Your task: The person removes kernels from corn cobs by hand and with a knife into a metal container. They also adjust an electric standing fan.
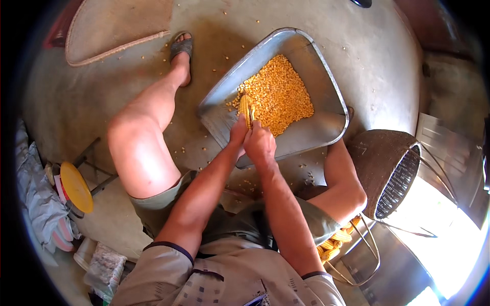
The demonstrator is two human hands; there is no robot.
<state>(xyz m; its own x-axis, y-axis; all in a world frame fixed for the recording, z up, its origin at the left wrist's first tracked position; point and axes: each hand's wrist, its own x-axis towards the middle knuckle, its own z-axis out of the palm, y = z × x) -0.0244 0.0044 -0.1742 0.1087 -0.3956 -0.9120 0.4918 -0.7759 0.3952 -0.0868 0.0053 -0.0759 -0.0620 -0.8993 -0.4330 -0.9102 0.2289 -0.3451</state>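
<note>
My left hand point(239, 132) grips the lower end of a yellow corn cob point(244, 109), which points up over a metal tray. Close against it on the right, my right hand point(260, 143) is closed around a slim tool point(251, 114), its shape mostly hidden by the fingers; it touches or nearly touches the cob. Loose corn kernels point(285, 95) lie heaped in the large grey metal tray point(329, 130), between my legs. Both hands are over the tray's near left part.
A dark woven basket point(367, 160) lies tipped at the right, near my knee. Whole corn cobs point(337, 241) are piled beside my right thigh. Kernels are scattered on the concrete floor point(214, 23). On the left are a yellow round-topped stool point(76, 187) and a pale plastic sack point(42, 195).
</note>
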